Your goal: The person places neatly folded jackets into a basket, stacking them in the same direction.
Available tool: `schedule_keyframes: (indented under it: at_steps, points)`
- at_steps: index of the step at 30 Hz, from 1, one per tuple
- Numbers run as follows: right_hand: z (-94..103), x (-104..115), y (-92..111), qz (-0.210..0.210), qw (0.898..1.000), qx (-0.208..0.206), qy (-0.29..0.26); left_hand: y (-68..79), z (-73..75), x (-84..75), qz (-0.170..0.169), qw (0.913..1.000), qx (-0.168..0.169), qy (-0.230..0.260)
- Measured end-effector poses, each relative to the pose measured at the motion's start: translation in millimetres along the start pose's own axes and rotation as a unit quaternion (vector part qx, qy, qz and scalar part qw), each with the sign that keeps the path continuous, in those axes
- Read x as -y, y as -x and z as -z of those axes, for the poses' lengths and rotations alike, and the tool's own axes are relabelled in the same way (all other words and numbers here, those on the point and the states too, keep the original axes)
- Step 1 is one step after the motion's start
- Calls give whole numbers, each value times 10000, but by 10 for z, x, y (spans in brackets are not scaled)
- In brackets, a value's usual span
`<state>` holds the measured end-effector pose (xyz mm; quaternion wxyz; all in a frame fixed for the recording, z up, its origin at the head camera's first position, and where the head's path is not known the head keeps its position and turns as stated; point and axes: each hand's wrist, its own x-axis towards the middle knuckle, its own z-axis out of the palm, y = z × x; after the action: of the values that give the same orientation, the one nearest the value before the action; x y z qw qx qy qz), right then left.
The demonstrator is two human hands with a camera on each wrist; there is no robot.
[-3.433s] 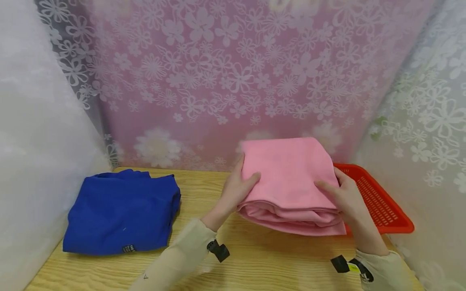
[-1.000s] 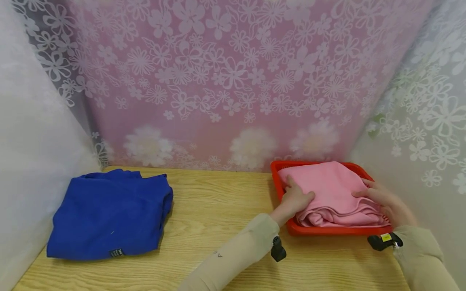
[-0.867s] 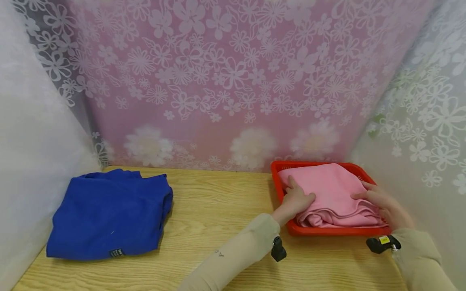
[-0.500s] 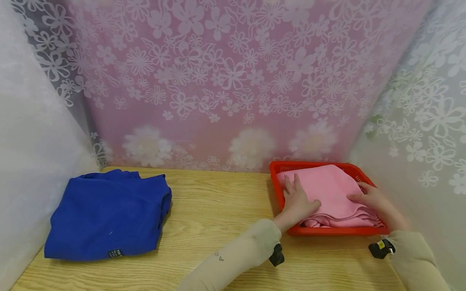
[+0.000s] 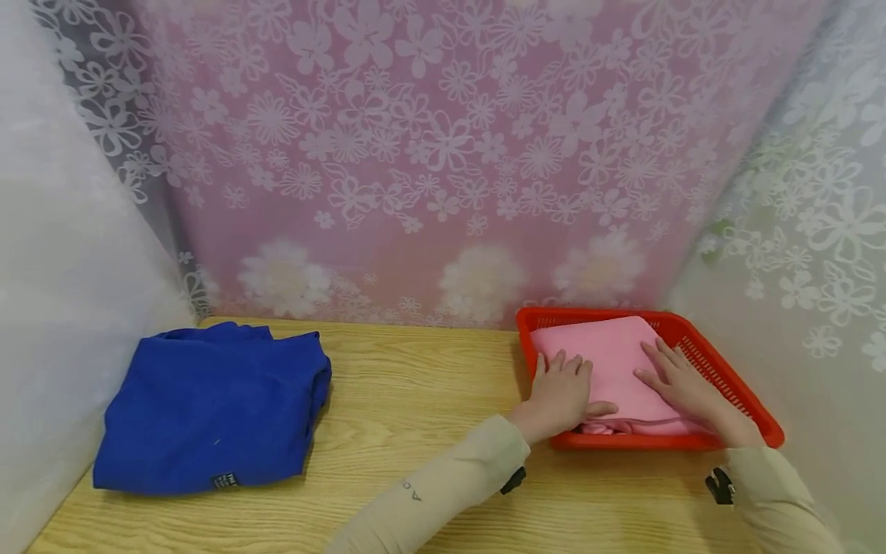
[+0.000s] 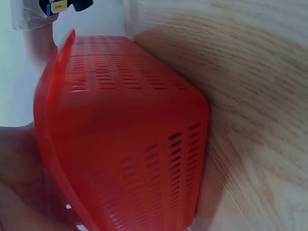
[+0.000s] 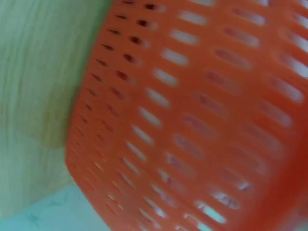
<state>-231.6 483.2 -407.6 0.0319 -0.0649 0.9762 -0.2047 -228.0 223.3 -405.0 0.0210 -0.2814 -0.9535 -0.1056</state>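
Note:
A folded pink garment (image 5: 602,346) lies inside a red plastic basket (image 5: 734,377) at the right of the table. My left hand (image 5: 561,392) rests with spread fingers on the garment's left part, palm down. On its right part lies my right hand (image 5: 681,385), fingers extended and flat on the cloth. In the left wrist view the slotted basket wall (image 6: 130,115) fills the middle, and part of my left hand (image 6: 29,183) shows at the lower left. The right wrist view is almost wholly taken up by the basket's slotted side (image 7: 183,110).
A folded blue garment (image 5: 214,408) with a small dark label sits at the left of the wooden table (image 5: 415,385). Behind stands a pink floral curtain (image 5: 429,154), with pale sheets on both sides.
The pink garment, earlier held up in both hands, has come down into the basket. Lately both hands have shifted from its sides onto its top, and it lies flatter.

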Motion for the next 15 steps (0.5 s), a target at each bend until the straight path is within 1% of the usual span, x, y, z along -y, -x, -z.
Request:
schedule_keyframes:
  at_steps: [3, 6, 8, 11, 14, 15]
  points:
    - [-43, 4, 22, -89, 9996, 217, -136, 13, -30, 8, -127, 9991, 175, -377]
    - [-62, 13, 23, -88, 9993, 276, -222, 33, -35, 12, -148, 9983, 218, -511]
    - [-68, 19, 18, -60, 9995, 253, -180, 54, -26, 19, -188, 9985, 166, -490]
    - [-66, 37, 5, -33, 9999, 113, 20, 86, -5, 35, -323, 9988, -57, -370]
    - [-62, 117, -25, 128, 9991, -285, 285, 99, 7, 66, -396, 9979, -472, -194]
    - [-63, 166, -36, 203, 9980, -479, 349, 100, 12, 81, -392, 9971, -630, -190]
